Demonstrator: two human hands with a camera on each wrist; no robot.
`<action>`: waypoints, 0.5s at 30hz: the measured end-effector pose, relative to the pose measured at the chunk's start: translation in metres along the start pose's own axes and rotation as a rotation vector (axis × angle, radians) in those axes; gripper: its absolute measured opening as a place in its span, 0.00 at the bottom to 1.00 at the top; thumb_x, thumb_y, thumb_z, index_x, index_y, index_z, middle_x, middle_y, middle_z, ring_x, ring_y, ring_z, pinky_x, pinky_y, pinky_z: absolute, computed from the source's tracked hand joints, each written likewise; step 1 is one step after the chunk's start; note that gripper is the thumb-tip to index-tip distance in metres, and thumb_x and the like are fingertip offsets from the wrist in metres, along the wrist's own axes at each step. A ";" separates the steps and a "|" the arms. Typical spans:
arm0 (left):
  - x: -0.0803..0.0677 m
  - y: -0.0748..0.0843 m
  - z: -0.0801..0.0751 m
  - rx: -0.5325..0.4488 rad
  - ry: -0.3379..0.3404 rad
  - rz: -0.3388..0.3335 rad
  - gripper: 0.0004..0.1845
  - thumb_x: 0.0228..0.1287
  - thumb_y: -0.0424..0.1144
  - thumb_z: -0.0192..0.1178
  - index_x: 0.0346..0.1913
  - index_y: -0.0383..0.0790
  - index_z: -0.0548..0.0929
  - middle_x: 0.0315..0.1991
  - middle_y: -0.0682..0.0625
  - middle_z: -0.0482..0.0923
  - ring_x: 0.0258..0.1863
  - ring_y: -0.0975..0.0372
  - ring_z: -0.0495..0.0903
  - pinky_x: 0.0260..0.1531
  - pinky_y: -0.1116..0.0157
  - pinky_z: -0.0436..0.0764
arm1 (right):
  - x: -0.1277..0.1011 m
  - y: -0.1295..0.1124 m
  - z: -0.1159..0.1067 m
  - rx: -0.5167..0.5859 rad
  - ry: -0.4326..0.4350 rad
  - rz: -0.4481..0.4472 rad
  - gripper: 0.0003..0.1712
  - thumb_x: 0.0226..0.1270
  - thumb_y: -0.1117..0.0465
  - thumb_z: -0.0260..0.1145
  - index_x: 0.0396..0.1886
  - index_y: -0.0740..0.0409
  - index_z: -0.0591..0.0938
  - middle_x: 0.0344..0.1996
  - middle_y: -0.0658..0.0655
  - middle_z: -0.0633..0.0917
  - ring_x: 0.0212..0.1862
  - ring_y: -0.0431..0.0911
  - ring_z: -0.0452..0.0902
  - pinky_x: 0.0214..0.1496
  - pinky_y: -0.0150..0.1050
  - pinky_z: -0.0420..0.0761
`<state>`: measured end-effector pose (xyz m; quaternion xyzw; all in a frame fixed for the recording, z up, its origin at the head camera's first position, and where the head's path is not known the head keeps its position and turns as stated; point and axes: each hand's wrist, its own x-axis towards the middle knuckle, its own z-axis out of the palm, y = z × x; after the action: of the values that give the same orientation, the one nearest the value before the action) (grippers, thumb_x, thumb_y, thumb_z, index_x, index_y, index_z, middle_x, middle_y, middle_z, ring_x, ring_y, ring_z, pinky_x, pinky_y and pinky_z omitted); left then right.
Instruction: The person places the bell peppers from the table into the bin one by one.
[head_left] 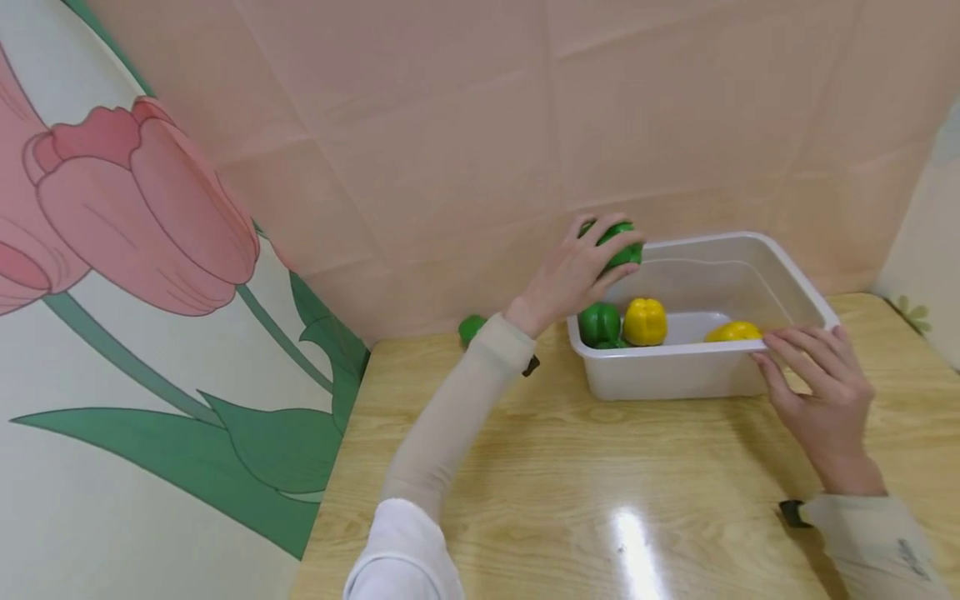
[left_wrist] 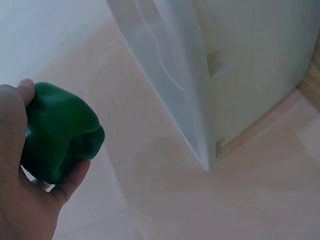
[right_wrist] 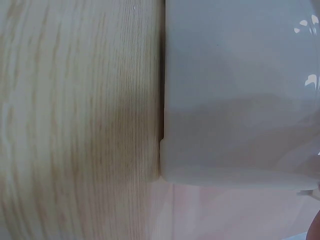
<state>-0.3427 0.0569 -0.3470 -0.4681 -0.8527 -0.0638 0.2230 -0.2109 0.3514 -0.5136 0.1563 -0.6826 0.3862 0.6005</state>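
Your left hand [head_left: 573,275] held a green pepper [head_left: 619,243] in curled fingers just above the bin's [head_left: 675,373] left rim, while your right hand's [head_left: 821,392] fingers steadied its near edge.

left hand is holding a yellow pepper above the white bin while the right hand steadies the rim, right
Not quite: the pepper in the left hand is green, not yellow, as the head and left wrist views show. The right hand does rest on the white bin rim.
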 end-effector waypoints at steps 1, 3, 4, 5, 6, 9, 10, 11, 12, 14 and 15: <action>0.001 0.000 0.000 -0.001 -0.009 -0.005 0.25 0.84 0.57 0.52 0.74 0.52 0.77 0.75 0.49 0.71 0.75 0.57 0.68 0.84 0.63 0.51 | 0.000 0.000 0.000 0.000 0.000 0.000 0.15 0.64 0.55 0.81 0.38 0.64 0.94 0.40 0.66 0.93 0.51 0.59 0.87 0.72 0.52 0.76; 0.002 0.001 -0.002 -0.008 -0.026 -0.011 0.25 0.85 0.58 0.50 0.75 0.53 0.76 0.76 0.49 0.71 0.75 0.58 0.68 0.84 0.64 0.50 | 0.001 -0.001 0.000 0.002 0.002 0.002 0.15 0.64 0.55 0.81 0.38 0.64 0.94 0.40 0.66 0.93 0.51 0.59 0.87 0.72 0.52 0.76; 0.003 0.002 -0.002 -0.012 -0.033 -0.012 0.25 0.85 0.58 0.49 0.75 0.54 0.76 0.76 0.49 0.70 0.75 0.58 0.68 0.84 0.64 0.49 | 0.001 -0.001 0.000 0.002 0.003 0.002 0.15 0.64 0.55 0.81 0.38 0.64 0.94 0.40 0.66 0.93 0.51 0.58 0.87 0.72 0.52 0.76; 0.004 0.002 -0.002 -0.013 -0.039 -0.014 0.25 0.85 0.58 0.49 0.75 0.54 0.76 0.76 0.50 0.70 0.75 0.59 0.68 0.84 0.64 0.49 | 0.001 -0.001 0.000 0.003 0.004 0.002 0.15 0.64 0.55 0.81 0.38 0.64 0.94 0.40 0.66 0.93 0.51 0.58 0.87 0.72 0.52 0.76; 0.005 0.003 -0.002 -0.014 -0.043 -0.015 0.25 0.85 0.58 0.49 0.75 0.55 0.76 0.76 0.50 0.70 0.75 0.59 0.68 0.83 0.65 0.48 | 0.001 0.000 0.000 0.004 0.003 0.003 0.15 0.64 0.55 0.81 0.38 0.64 0.94 0.40 0.66 0.93 0.51 0.58 0.88 0.72 0.51 0.76; 0.008 0.003 -0.001 -0.018 -0.051 -0.015 0.25 0.85 0.57 0.49 0.75 0.54 0.76 0.77 0.50 0.70 0.76 0.60 0.68 0.84 0.64 0.47 | 0.000 0.000 0.000 0.004 0.000 0.003 0.15 0.64 0.54 0.81 0.38 0.64 0.94 0.40 0.65 0.93 0.51 0.58 0.88 0.72 0.52 0.76; 0.009 0.003 -0.001 -0.016 -0.050 -0.015 0.25 0.85 0.58 0.49 0.75 0.53 0.76 0.76 0.50 0.70 0.76 0.60 0.68 0.84 0.64 0.48 | 0.000 0.001 0.000 0.003 -0.001 0.002 0.15 0.64 0.54 0.81 0.38 0.64 0.94 0.40 0.65 0.93 0.51 0.58 0.88 0.72 0.51 0.76; 0.011 0.003 0.000 -0.014 -0.051 -0.017 0.25 0.85 0.58 0.49 0.75 0.53 0.76 0.76 0.50 0.70 0.76 0.59 0.67 0.84 0.63 0.48 | 0.000 0.001 0.000 0.003 -0.002 0.002 0.15 0.64 0.54 0.81 0.38 0.64 0.94 0.40 0.65 0.93 0.51 0.58 0.88 0.72 0.51 0.76; 0.012 0.003 0.000 -0.013 -0.052 -0.016 0.25 0.85 0.58 0.49 0.75 0.53 0.76 0.77 0.49 0.70 0.77 0.59 0.67 0.84 0.63 0.48 | 0.000 0.001 0.000 0.003 -0.003 0.001 0.15 0.64 0.54 0.81 0.38 0.64 0.94 0.40 0.65 0.93 0.51 0.58 0.88 0.72 0.51 0.76; 0.014 0.002 0.000 -0.011 -0.049 -0.008 0.25 0.85 0.57 0.49 0.75 0.52 0.76 0.76 0.49 0.71 0.77 0.59 0.67 0.84 0.63 0.48 | 0.000 0.002 0.000 0.003 -0.005 -0.001 0.16 0.65 0.54 0.81 0.38 0.64 0.94 0.40 0.65 0.93 0.51 0.58 0.87 0.72 0.50 0.76; 0.015 0.002 -0.001 -0.010 -0.048 -0.004 0.25 0.85 0.57 0.49 0.75 0.52 0.76 0.76 0.49 0.71 0.77 0.59 0.67 0.84 0.63 0.48 | -0.001 0.002 0.000 0.004 -0.005 -0.002 0.16 0.65 0.54 0.81 0.38 0.64 0.94 0.40 0.65 0.93 0.51 0.58 0.87 0.72 0.50 0.76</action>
<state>-0.3476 0.0698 -0.3399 -0.4690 -0.8583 -0.0575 0.2001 -0.2124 0.3525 -0.5148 0.1591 -0.6833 0.3865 0.5987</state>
